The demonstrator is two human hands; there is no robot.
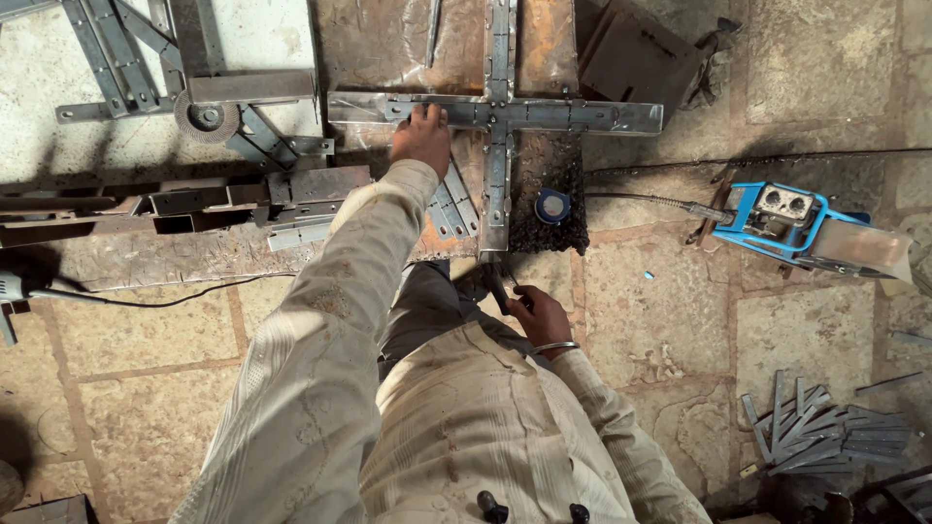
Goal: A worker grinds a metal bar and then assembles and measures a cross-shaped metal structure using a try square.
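Note:
A cross of flat steel bars (498, 114) lies on a rusty metal work plate (388, 44) on the floor. My left hand (421, 138) is stretched forward and presses on the left arm of the cross. My right hand (539, 315), with a metal bangle on the wrist, is close to my body and grips a dark tool (496, 286) whose tip points toward the lower end of the cross. Several short steel strips (449, 206) lie just right of my left forearm.
A blue welding machine (788, 219) with a cable stands at the right. A grinding disc (206, 118) and steel frame pieces (126, 58) lie at upper left. A blue-rimmed small round thing (552, 205) sits by the cross. Cut metal strips (825, 432) pile at lower right.

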